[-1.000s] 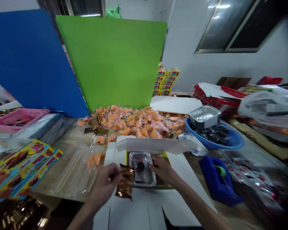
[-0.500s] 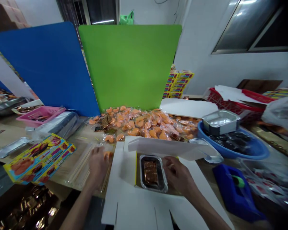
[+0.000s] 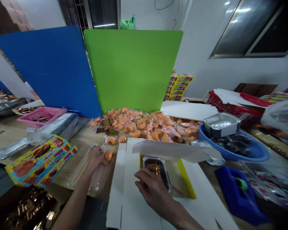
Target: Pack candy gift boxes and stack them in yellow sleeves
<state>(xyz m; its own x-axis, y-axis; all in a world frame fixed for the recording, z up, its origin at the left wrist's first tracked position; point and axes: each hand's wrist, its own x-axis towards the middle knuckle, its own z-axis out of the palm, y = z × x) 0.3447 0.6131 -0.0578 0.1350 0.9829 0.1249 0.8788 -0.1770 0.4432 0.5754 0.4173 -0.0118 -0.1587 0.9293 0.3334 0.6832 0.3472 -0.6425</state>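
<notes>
My left hand [image 3: 96, 157] is at the left of the white carton, its fingers curled on the edge of a long clear plastic bag [image 3: 99, 182]. Against that hand's right side lies an orange piece in clear wrap [image 3: 108, 156]. Over the left part of the opened carton [image 3: 131, 191] hovers my right hand [image 3: 155, 190], palm down, fingers bent and apart, nothing seen in them. Beneath it a black and silver foil tray [image 3: 166, 174] sits inside the carton, holding a shiny brown packet [image 3: 155, 166]. The hand hides part of the tray.
Wrapped orange pieces [image 3: 148, 124] lie heaped behind the carton, before a green board [image 3: 134, 70]. To the right are a blue basin [image 3: 256, 153] with foil trays [image 3: 222, 123] and a blue tape dispenser [image 3: 240, 195]. Printed yellow card sleeves [image 3: 40, 159] lie left.
My right hand has moved left from the tray's right side to above it, uncovering the carton's yellow inner right side. My left hand has shifted little; the orange piece beside it shows more fully.
</notes>
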